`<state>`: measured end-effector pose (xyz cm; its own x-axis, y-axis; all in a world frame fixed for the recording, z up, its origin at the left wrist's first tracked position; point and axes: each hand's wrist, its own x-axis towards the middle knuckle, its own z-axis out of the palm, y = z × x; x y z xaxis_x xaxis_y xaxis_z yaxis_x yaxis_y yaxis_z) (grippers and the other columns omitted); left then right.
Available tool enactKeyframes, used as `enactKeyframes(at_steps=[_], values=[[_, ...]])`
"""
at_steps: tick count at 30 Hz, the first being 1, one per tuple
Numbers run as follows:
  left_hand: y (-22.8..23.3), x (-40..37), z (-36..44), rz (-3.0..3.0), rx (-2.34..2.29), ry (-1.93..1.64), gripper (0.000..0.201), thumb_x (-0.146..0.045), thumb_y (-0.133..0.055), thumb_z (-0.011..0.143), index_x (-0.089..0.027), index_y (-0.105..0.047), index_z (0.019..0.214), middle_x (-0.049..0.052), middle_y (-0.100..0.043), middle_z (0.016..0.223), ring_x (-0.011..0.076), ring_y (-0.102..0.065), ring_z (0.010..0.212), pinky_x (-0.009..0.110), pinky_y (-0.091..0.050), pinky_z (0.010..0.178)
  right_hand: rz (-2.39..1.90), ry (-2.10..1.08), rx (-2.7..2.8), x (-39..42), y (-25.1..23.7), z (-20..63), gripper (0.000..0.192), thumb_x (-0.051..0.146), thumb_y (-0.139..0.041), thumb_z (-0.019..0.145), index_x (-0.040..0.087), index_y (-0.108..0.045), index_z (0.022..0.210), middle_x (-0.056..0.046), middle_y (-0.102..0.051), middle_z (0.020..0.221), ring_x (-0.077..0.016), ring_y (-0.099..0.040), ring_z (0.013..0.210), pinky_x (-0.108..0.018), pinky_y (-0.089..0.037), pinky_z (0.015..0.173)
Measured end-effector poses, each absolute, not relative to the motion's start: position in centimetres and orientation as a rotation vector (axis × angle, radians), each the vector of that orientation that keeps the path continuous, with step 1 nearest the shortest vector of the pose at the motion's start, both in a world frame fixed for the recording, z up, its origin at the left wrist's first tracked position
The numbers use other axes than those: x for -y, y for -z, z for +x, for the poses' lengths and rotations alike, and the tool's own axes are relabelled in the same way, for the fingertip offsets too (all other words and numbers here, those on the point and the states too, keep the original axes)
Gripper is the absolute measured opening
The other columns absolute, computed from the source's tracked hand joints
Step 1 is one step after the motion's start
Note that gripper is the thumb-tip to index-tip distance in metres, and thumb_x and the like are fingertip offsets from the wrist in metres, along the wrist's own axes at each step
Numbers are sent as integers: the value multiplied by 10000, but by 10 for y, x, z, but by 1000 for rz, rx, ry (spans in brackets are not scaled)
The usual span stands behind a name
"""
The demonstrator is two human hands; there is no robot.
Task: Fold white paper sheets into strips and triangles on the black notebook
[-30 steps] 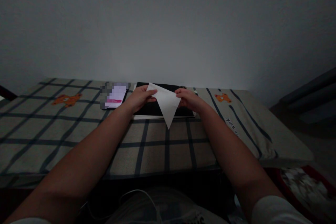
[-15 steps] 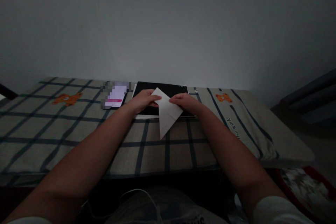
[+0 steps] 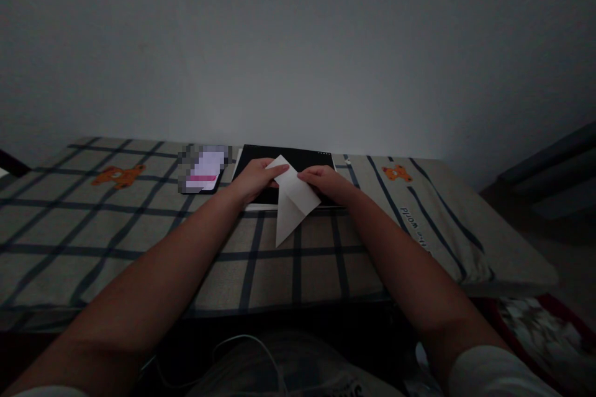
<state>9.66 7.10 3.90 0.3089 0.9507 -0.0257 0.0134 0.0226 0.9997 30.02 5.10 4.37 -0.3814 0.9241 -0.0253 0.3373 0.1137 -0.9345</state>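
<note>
White folded paper [image 3: 293, 198], pointed tip toward the person

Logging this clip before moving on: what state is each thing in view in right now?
white paper: folded to a point, lying partly on the black pad, tip over the cloth.
left hand: fingers on the paper's upper left edge.
right hand: fingers on the paper's upper right edge.
phone: screen lit, lying flat.
black pad: flat, partly covered.
checked cloth: spread over the table.

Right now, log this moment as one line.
left hand: holds paper | right hand: holds paper | paper: folded, over tablet | phone: left of tablet
</note>
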Motion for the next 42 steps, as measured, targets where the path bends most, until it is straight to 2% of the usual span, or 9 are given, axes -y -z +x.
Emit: enactKeyframes(at_steps=[7, 18, 24, 31, 42], values=[[-37, -71, 97, 1370, -976, -930, 238, -367, -740, 701, -153, -682, 787, 45, -683, 789, 133, -611, 707, 243, -493, 651, -1247, -1258, 1797, -52, -42, 300, 307, 463, -612, 769, 156, -630, 773, 30, -466, 591, -99, -373, 534, -252, -270, 510], [-42, -65, 100, 1268, -1006, -929, 186, -303, -733, 682, -145, -672, 759, 39, -666, 753, 128, -599, 681, 234, -482, 619, -1189, -1248, 1828, -52, -42, 299, 272, 428, -593, 762, 157, -602, 740, 37, -454, 611, -97, -383, 553, -250, -277, 529], [-38, -68, 101, 1270, -1012, -917, 296, -423, -744, 691, -152, -642, 754, 28, -639, 714, 124, -582, 640, 227, -458, 573, -1170, -1231, 1866, -52, -42, 298, 288, 443, -599, 751, 156, -594, 733, 32, -472, 627, -104, -394, 580, -250, -290, 545], [-40, -65, 103, 1304, -1022, -974, 285, -402, -751, 669, -151, -625, 712, 6, -610, 653, 114, -546, 588, 232, -420, 562, -1140, -1241, 1819, -55, -36, 297, 309, 456, -591, 764, 157, -636, 826, -1, -567, 734, -125, -473, 656, -254, -355, 592], [-37, -66, 103, 1286, -978, -983, 304, -438, -730, 687, -148, -642, 706, 9, -603, 645, 110, -533, 576, 227, -403, 538, -1149, -1203, 1872, -52, -41, 297, 280, 440, -583, 766, 161, -587, 753, 12, -528, 691, -118, -452, 629, -255, -341, 584]])
